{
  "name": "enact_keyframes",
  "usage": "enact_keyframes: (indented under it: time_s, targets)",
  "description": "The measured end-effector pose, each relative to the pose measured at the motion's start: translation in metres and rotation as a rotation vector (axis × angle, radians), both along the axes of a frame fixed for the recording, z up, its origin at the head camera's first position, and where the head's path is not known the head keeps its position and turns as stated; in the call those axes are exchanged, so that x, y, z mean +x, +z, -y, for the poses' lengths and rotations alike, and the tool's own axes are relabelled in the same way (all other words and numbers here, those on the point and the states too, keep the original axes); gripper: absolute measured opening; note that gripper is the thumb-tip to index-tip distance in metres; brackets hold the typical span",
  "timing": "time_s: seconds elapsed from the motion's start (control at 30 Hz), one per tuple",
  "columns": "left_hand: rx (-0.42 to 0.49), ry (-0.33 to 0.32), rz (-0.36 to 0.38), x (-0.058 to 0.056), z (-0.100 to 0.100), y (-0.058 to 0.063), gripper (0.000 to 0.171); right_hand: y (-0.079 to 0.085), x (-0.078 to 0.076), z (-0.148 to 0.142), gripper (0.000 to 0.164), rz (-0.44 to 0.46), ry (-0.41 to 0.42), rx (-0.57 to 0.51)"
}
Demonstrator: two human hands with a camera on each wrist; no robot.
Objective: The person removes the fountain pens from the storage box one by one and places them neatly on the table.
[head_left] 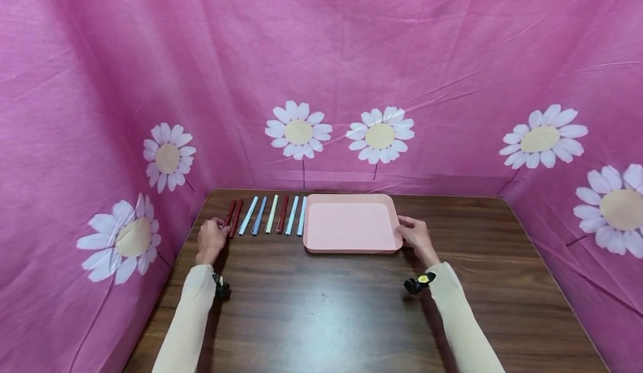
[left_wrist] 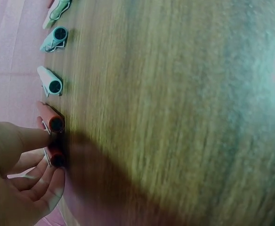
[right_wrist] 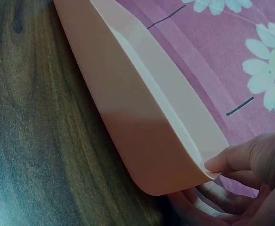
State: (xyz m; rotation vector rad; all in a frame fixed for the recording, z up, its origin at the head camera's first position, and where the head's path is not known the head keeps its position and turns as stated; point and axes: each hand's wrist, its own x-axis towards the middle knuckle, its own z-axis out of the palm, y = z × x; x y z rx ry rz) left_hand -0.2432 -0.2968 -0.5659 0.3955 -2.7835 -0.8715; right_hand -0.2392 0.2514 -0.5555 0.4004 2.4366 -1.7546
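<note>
At the left end of a row of pens, my left hand [head_left: 211, 238] pinches the outermost dark red pen [left_wrist: 56, 157] between thumb and fingers. A second red pen [left_wrist: 55, 123] lies right beside it, close to the thumb. My right hand [head_left: 416, 237] grips the right end of a shallow pink tray [head_left: 351, 249]; in the right wrist view the thumb lies over the rim and the other fingers are beneath the corner. The tray sits flat with nothing in it.
Between the red pens and the tray lie a light blue pen [head_left: 248, 215], a blue pen [head_left: 259, 215], a pale yellow-green pen [head_left: 271, 214], another red pen [head_left: 283, 214] and more light blue pens [head_left: 292, 215]. A pink flowered curtain [head_left: 341, 71] surrounds the brown wooden table [head_left: 321, 317].
</note>
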Motion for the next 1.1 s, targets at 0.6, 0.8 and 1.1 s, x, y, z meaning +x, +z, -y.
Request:
enact_keyframes:
  time_s: [0.6,0.8,1.1]
  targets:
    - [-0.019,-0.013,0.066,0.000,-0.001,0.002,0.031,-0.003,0.003,-0.003,0.043,-0.056,-0.014,0.031]
    - [-0.026,-0.019,0.067,0.000,0.000,0.004,0.034,-0.006,0.003,-0.005,0.042,-0.084,0.014,0.014]
    - [-0.057,-0.057,-0.054,-0.001,-0.005,0.004,0.055,-0.008,0.000,-0.015,0.044,-0.227,-0.006,0.309]
